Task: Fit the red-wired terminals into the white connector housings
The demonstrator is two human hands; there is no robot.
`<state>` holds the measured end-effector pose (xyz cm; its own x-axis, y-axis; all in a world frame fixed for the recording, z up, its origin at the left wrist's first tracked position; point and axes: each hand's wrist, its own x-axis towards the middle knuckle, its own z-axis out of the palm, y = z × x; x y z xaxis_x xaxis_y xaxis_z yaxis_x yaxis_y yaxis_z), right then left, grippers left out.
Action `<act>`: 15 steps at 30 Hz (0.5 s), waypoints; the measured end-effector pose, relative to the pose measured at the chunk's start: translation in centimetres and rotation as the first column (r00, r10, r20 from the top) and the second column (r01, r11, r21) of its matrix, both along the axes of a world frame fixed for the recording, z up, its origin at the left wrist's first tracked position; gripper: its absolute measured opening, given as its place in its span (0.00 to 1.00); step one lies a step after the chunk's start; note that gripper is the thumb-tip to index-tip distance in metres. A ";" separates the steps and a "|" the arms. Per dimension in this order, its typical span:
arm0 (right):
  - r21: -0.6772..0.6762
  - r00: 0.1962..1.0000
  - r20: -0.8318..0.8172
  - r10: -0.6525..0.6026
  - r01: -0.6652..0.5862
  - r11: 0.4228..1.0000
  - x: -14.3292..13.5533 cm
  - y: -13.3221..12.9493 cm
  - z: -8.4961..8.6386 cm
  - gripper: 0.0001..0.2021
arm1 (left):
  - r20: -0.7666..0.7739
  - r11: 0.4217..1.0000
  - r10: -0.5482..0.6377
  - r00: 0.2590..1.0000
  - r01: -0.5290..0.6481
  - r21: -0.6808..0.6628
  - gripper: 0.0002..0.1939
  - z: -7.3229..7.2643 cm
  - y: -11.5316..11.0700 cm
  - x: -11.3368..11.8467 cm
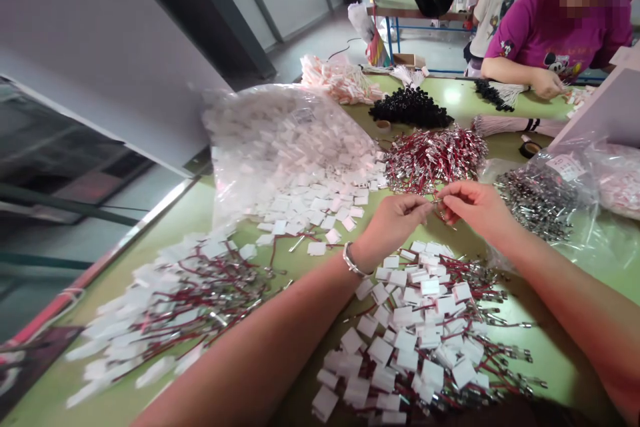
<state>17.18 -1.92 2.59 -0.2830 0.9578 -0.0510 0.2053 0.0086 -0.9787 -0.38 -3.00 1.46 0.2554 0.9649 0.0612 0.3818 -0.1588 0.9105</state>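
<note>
meeting near one red-wire heap (435, 155), two hands (403, 215) (467, 205) pinch something small (437, 201).

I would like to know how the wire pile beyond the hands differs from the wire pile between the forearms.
The far pile looks mostly red and silvery; the near pile looks mostly white, with many flat white pieces. The near pile covers more of the picture than the far pile. Both contain red wires and lie on a green table.

Connector bag (295, 117) left of wire heap (435, 157)
</note>
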 end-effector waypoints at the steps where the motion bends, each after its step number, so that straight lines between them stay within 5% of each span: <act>1: -0.011 1.000 -0.011 0.000 -0.001 1.000 -0.2 -0.1 -0.2 0.04 | 0.012 1.000 -0.001 1.000 0.001 -0.007 0.12 0.0 0.0 0.0; 4: -0.008 0.999 0.041 -0.002 0.002 1.000 -0.1 -0.2 -0.2 0.03 | -0.014 1.000 0.001 1.000 0.000 0.020 0.13 -0.3 0.2 -0.3; 7: -0.031 0.985 0.158 0.068 -0.064 0.997 0.4 0.0 0.2 0.03 | -0.208 0.974 -0.016 0.978 0.062 0.219 0.14 -0.7 0.4 -0.7; 11: -0.171 0.969 0.166 0.183 -0.155 0.973 0.9 0.2 0.2 0.06 | -0.600 0.831 -0.021 0.800 0.347 0.434 0.14 -1.0 0.2 -0.7; 15: -0.214 0.962 0.165 0.218 -0.181 0.960 1.0 0.4 -0.1 0.07 | -0.726 0.814 -0.034 0.687 0.440 0.379 0.14 -0.2 -0.1 -0.1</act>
<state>18.17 -1.55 2.52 -0.4350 0.8487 -0.3009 0.3970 -0.1192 -0.9100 -0.53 -3.06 1.22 0.6358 0.7411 0.2156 0.7185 -0.6704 0.1852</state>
